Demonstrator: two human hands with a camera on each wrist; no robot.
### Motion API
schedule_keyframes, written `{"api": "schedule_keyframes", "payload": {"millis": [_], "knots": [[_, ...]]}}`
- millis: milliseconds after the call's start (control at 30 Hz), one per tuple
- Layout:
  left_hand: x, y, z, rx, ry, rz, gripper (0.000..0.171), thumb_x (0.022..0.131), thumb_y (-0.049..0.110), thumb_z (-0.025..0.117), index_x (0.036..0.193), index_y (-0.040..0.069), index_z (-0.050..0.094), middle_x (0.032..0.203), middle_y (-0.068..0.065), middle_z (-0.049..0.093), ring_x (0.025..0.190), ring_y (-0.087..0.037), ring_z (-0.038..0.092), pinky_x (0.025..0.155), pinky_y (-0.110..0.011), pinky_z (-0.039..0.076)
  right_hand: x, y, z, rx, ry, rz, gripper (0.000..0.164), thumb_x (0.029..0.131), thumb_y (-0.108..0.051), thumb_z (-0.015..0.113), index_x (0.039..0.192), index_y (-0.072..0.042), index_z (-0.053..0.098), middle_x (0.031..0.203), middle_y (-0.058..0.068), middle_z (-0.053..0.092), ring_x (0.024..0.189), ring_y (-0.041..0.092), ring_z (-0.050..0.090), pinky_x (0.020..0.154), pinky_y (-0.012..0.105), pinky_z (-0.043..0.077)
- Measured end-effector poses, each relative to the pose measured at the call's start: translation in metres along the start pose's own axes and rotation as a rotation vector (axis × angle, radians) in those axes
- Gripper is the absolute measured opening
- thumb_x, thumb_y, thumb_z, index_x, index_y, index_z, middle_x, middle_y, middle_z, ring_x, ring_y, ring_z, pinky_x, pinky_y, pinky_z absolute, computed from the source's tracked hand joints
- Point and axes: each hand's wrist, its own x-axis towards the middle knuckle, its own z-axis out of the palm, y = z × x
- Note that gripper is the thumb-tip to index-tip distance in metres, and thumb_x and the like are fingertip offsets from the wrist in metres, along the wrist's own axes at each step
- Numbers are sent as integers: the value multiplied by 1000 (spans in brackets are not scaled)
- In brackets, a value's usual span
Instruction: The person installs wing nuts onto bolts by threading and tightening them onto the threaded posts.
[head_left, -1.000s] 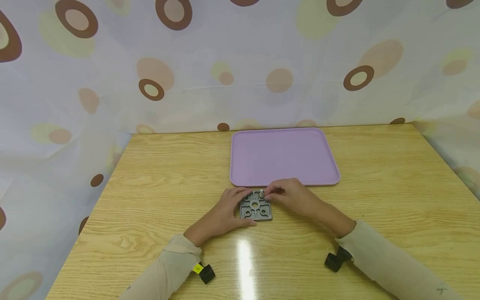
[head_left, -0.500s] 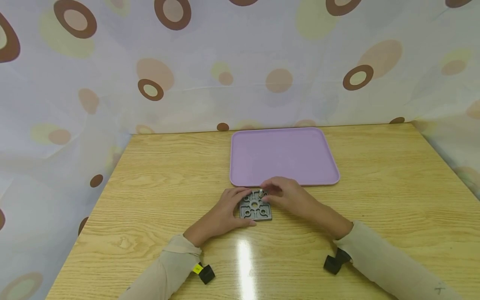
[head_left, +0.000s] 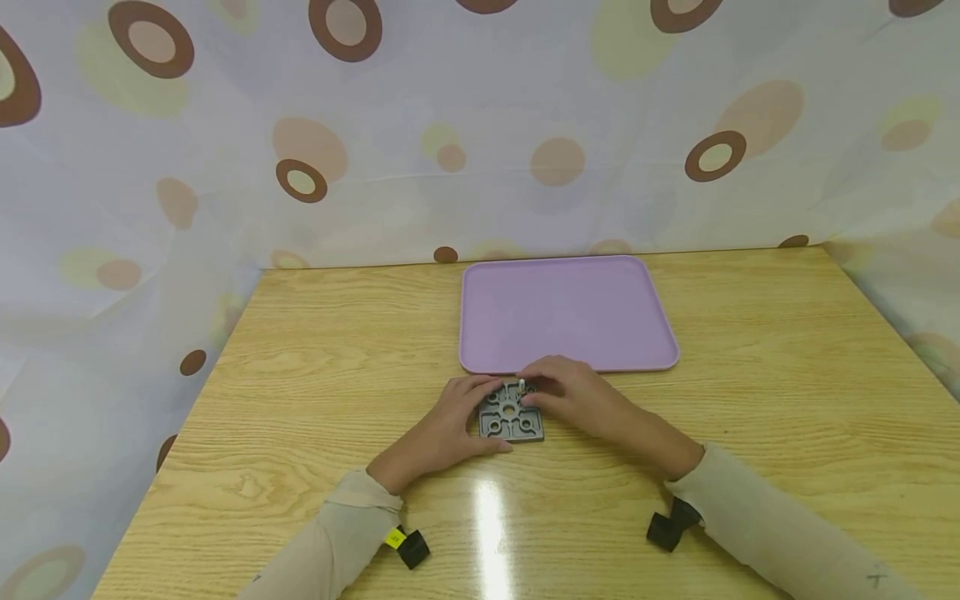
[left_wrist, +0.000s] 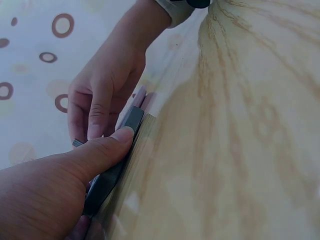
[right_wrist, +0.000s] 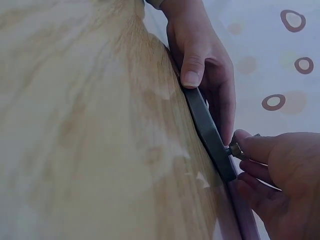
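A square grey metal plate [head_left: 510, 411] with round holes and raised ribs lies on the table. My left hand [head_left: 453, 425] grips it from the left, thumb along the near edge and fingers at the far edge. A small silvery bolt [head_left: 522, 386] stands up from the plate's far right corner. Around it my right hand [head_left: 581, 393] has its thumb and fingers curled. In the right wrist view, a nut-like metal part [right_wrist: 235, 149] sits on the bolt close to the plate, at the right thumb tip. The fingers partly hide the bolt.
A lilac tray [head_left: 570, 312] lies just beyond the plate and the right hand, on the wooden table [head_left: 337, 333]. Behind it hangs a patterned curtain [head_left: 510, 100], which also runs along the left and right sides.
My right hand has shifted slightly left, and its thumb and fingers have come further around the bolt. The left hand and the plate have stayed in place.
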Motion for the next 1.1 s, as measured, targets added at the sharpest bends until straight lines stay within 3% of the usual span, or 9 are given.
{"api": "schedule_keyframes", "payload": {"millis": [433,1100], "knots": [[0,1,0,-3,1,-9,88,75,55,69,145,15,33,143,3,31,126,-14,26,102,-37,31,1,-4,-7,6,43,58,12,89,-16,63,99,-12,69,98,-4,66,95,11,60,86,31,47],[-1,1,-1,-16,-1,-10,89,75,56,69,145,15,32,143,3,30,126,-13,25,103,-37,30,2,-2,-6,73,-6,89,8,85,-18,68,92,-14,68,88,-8,66,84,7,60,77,25,49]]}}
